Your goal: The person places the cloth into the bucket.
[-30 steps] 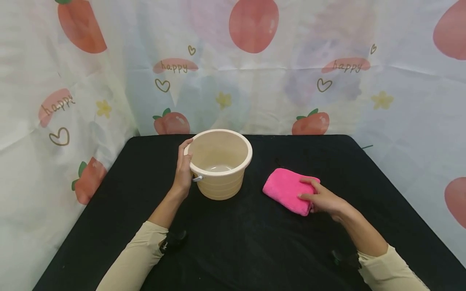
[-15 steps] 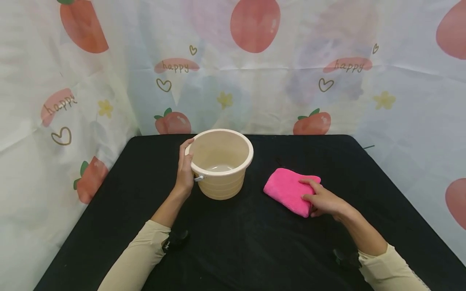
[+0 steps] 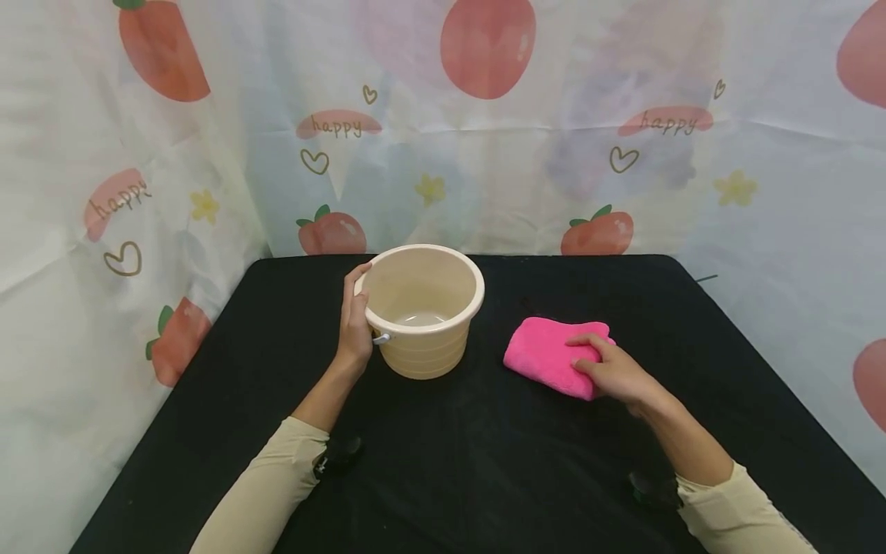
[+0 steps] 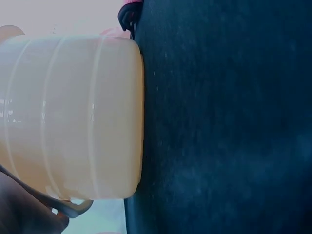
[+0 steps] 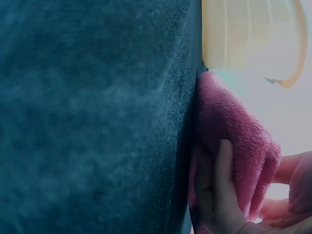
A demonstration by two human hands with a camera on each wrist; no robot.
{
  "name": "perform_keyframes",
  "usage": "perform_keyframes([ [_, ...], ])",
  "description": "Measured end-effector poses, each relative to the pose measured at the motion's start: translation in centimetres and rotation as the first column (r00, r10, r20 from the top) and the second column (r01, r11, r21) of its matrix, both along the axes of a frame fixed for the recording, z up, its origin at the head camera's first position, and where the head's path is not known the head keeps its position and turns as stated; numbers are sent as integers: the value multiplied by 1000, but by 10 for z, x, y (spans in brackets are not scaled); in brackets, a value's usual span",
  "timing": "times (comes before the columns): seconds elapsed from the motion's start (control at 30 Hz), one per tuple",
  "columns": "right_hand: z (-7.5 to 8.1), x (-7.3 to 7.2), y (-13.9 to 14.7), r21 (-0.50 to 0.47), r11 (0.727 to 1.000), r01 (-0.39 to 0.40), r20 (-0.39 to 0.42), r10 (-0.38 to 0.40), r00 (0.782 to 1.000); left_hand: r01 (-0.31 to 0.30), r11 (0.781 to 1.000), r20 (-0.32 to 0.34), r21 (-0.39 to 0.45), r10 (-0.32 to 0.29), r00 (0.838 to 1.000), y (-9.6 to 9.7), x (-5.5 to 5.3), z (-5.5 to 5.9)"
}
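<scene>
A cream plastic bucket (image 3: 425, 352) stands upright on the black-covered table. My left hand (image 3: 354, 327) grips its left rim, close to the grey handle end. The ribbed bucket wall (image 4: 73, 117) fills much of the left wrist view, its base on the cloth. To the right of the bucket is a folded bright pink towel (image 3: 550, 355). My right hand (image 3: 612, 373) pinches the towel's right side, fingers above and below. In the right wrist view, the gripped end of the towel (image 5: 239, 126) is raised, while the far end is low by the cloth.
A black cloth (image 3: 484, 469) covers the table, whose back edge meets a pale curtain (image 3: 498, 169) printed with fruit, hearts and words. More curtain hangs along the left and right sides.
The towel's near right side has risen as my right hand tightens on it and shifts slightly upward in view. My left hand stays on the bucket rim; the head view has shifted slightly.
</scene>
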State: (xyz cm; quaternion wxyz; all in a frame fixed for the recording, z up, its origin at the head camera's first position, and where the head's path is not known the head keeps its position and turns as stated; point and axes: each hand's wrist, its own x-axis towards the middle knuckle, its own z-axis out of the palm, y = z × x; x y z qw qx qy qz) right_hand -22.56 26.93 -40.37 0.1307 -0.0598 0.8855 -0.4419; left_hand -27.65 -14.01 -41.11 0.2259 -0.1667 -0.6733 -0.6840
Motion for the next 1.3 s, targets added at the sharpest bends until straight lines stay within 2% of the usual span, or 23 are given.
perform_keyframes([
  [0.17,3,0,-1,-4,1000,6,-37,-6,999,-35,999,0,32,35,999,4,0,-2],
  [0.3,7,1,-3,4,1000,-16,-38,16,999,-54,998,7,26,54,999,5,0,-6],
  [0.53,10,0,-4,16,1000,-26,-39,27,999,-53,998,-16,27,53,998,5,-1,-6],
  [0.67,9,0,-3,6,1000,1,-71,-1,997,-47,999,-20,22,47,999,5,-1,-7],
  [0.8,10,-1,-4,-59,996,63,-113,-70,991,-39,999,-19,14,39,999,5,-1,-6],
  [0.93,12,-3,-7,-128,984,121,-137,-138,981,-25,1000,-16,9,25,1000,4,3,0],
  [1.07,18,-4,-9,-181,973,146,-138,-172,976,-25,1000,0,-1,25,1000,7,17,15],
  [1.1,20,-4,-9,-197,969,149,-134,-177,975,-23,1000,3,-1,23,1000,8,18,16],
  [1.17,24,-4,-9,-234,961,145,-123,-177,976,-33,999,2,-4,33,999,8,15,13],
  [1.3,33,-4,-8,-300,944,138,-106,-177,978,-54,999,-12,-9,54,998,5,1,-4],
])
